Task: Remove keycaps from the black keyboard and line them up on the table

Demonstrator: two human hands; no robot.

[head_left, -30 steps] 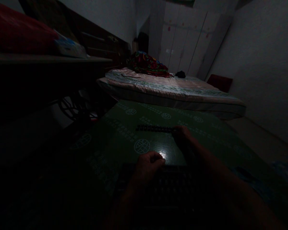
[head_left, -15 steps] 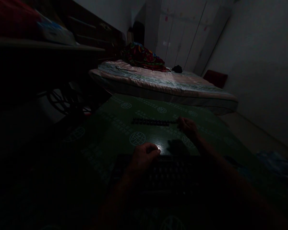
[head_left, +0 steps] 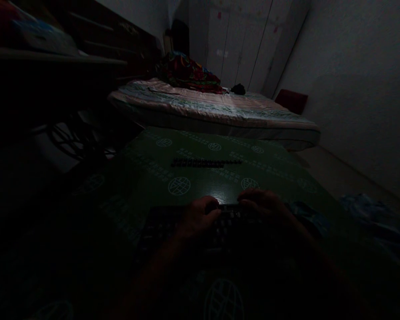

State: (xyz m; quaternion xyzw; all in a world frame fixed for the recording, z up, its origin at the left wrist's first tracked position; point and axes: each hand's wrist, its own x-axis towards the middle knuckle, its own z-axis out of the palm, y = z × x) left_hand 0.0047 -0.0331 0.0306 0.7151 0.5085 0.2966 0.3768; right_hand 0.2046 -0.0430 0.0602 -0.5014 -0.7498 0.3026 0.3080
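Observation:
A dark keyboard lies on the green table, much of it lost in shadow and under my hands. My left hand rests at its far edge, thumb and fingers curled together on it. Above the right part of the far edge is my right hand, fingers reaching leftward and thumb slightly apart; nothing shows in it. Beyond the keyboard, small black keycaps sit in two rows on the table, the far row reaching further right.
A crumpled cloth lies right of the keyboard. Past the table stands a bed with a red patterned blanket. At left is a dark desk with a wheel beneath. More cloth lies at right.
My right hand has come back from the right end of the keycap rows to the keyboard's far edge. My left hand stays at the keyboard. The view has shifted slightly.

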